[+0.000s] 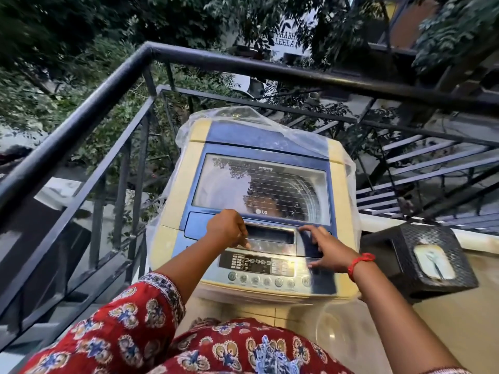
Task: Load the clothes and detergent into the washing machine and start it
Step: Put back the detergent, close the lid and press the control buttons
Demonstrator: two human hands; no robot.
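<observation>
The left hand [226,228] is curled, with its fingers bent down into the dip of the lid handle [270,234] at the front of the lid, so it is gripping the handle edge. The right hand [328,251] lies flat with its fingers spread apart, resting on the right end of the same handle part and holding nothing. A red thread band [360,263] is tied around the right wrist. Both arms reach out from a red sleeve with blue and cream flower shapes [129,319]. The lid [259,184] is shut and has a big see-through window with the letters LG near its front edge; trees show as a reflection in the glass. Just in front of the hands is the control panel [259,264], with a dark display and a row of round buttons [267,280] below it. The washing machine [189,168] is blue and pale yellow, and a clear plastic cover [243,117] hangs over its back and sides. It stands on a balcony, close to a dark metal railing [89,114] that runs along the left and behind it. To the right of the machine sits a dark woven box [421,238] with a pale, dish-like thing on its top. Green trees [81,28] fill the space past the railing.
</observation>
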